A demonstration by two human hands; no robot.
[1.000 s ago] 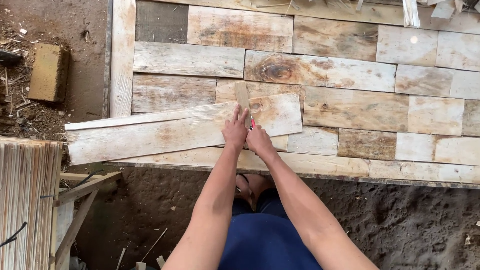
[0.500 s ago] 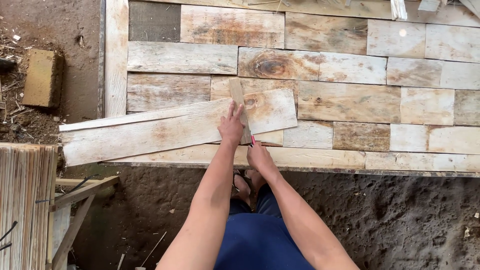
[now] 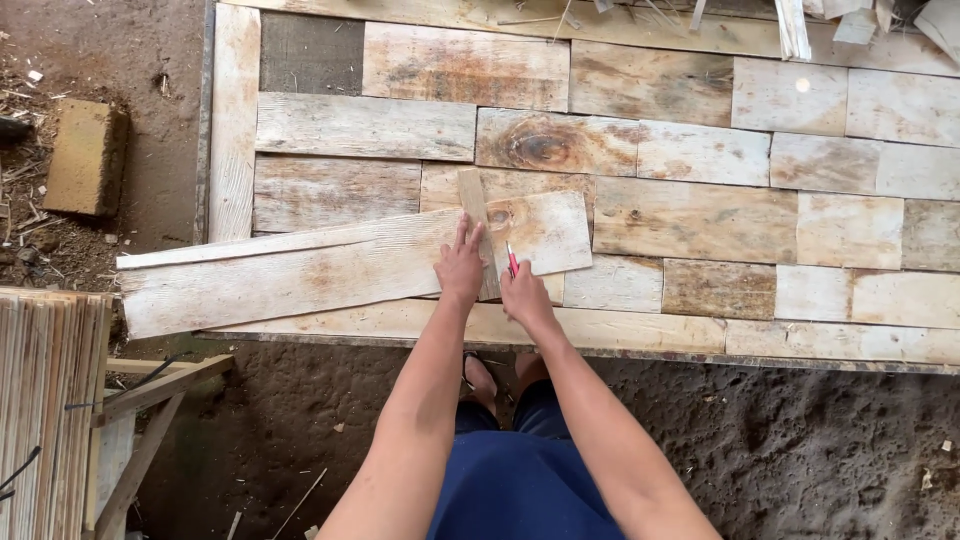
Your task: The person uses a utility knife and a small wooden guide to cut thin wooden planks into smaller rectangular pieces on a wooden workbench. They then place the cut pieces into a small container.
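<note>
Right hand (image 3: 524,296) back up beside the strip (image 3: 476,228), clamped on your pencil (image 3: 511,260); left hand (image 3: 461,266) flat (fingers spread) — press firmly, mark along its edge across the plank (image 3: 300,275).

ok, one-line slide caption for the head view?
Left hand pins a narrow wood strip across a long plank; right hand holds a red pencil.

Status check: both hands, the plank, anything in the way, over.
Left hand pressing small wood strip flat across the long loose plank. Right hand gripping red pencil beside the strip. Nothing lying in the way on the plank.
</note>
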